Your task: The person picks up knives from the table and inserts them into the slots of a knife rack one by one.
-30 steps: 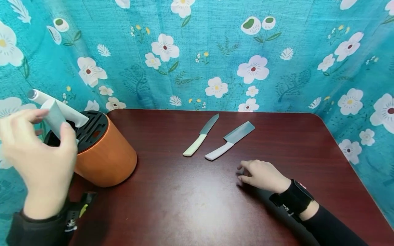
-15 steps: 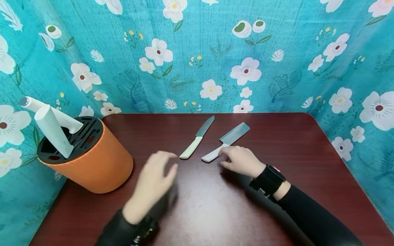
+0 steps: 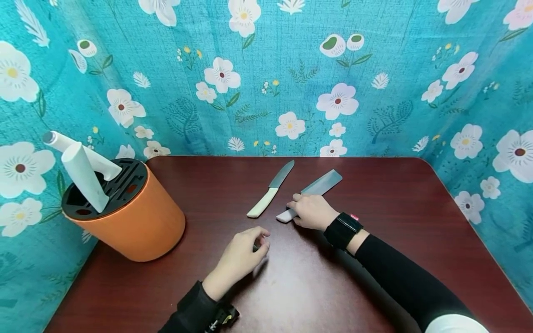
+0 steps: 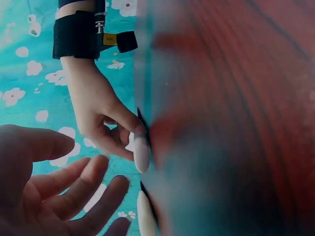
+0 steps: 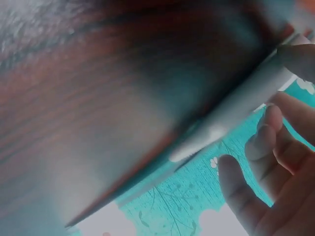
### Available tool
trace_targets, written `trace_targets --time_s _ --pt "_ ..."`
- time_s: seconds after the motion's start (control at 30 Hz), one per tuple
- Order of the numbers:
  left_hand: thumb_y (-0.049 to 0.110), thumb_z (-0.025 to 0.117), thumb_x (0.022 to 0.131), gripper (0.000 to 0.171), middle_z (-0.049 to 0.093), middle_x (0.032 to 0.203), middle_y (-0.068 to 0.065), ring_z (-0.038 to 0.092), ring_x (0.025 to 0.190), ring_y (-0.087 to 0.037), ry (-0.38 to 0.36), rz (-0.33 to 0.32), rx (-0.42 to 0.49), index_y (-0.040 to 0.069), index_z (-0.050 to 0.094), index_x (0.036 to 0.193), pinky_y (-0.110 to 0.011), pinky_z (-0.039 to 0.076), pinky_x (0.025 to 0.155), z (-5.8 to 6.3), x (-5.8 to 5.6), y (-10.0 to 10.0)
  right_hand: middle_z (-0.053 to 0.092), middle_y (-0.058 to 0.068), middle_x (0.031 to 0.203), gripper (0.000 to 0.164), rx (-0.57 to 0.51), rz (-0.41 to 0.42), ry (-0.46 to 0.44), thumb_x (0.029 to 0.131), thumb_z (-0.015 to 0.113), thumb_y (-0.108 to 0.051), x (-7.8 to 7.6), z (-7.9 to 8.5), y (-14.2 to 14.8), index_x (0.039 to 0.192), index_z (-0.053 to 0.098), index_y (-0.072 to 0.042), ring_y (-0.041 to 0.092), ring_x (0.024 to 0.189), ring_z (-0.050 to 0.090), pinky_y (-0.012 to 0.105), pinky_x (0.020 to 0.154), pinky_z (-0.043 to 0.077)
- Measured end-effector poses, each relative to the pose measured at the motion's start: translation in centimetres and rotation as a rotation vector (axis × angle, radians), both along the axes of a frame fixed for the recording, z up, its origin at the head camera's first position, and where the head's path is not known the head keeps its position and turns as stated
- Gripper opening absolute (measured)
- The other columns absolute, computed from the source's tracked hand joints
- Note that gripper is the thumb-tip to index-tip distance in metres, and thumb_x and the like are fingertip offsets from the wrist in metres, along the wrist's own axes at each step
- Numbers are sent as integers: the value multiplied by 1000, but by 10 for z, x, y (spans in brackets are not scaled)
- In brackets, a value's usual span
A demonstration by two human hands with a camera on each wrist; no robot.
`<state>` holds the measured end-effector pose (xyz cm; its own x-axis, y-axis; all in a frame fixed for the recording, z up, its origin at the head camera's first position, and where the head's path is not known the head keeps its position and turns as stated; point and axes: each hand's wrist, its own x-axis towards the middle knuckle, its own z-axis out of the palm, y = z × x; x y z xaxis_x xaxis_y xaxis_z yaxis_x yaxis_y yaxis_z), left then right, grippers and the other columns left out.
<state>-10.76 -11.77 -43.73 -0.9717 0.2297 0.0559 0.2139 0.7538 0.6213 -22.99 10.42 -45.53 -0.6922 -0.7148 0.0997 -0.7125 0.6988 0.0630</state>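
Dark red wood is making up the table [image 3: 283, 296], and from where I'm standing I'm reading the clock as the person is facing it, twelve being the far edge. Near the middle, a little toward one o'clock, the cleaver [image 3: 322, 183] is lying on the table, its blade pointing to two o'clock. The person's right hand [image 3: 313, 212] is pinching its pale handle, thumb and fingers closing on it near the blade.

Just beside, at about ten o'clock from that hand, a smaller knife [image 3: 263, 202] is resting untouched, its tip aiming at one o'clock and its cream handle toward seven.

The left hand [image 3: 239, 256] is hovering near the knife's handle end, at about seven o'clock from it; its thumb and fingers are bending loosely, staying apart and holding nothing.

Over at ten o'clock, an orange knife block [image 3: 145, 222] with a black slotted top is standing, two white handles [image 3: 85, 178] sticking up out of it. Turquoise flowered cloth [image 3: 266, 106] is hanging behind everything at twelve.
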Motion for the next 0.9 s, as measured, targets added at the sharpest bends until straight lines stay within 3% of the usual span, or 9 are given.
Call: trace_targets --time_s 0.2,0.5,0.73,0.9 --pt "18 65 95 18 68 82 10 61 68 -5 68 53 -7 13 73 111 -22 47 64 -5 -1 1 62 3 84 15 5 68 77 81 76 -18 -5 -7 0 93 68 -13 20 74 64 34 60 54" --pt "17 66 95 16 67 82 9 50 62 -2 83 48 -43 13 73 109 -20 42 59 -12 -1 0 61 2 83 20 5 143 203 79 76 -22 -8 4 8 92 62 -14 17 68 64 32 57 53" --pt "18 67 95 19 69 86 7 58 68 -5 84 21 -64 13 73 112 -24 46 63 -10 -6 -7 63 2 77 20 -74 207 408 83 76 -24 -9 46 23 90 61 -14 20 66 65 34 60 50" --pt "16 69 95 25 71 92 4 64 76 -9 90 -35 -73 11 70 119 -24 47 63 4 -13 -15 68 2 74 17 -167 158 439 85 74 -20 -1 93 36 93 62 -11 20 64 64 39 69 47"
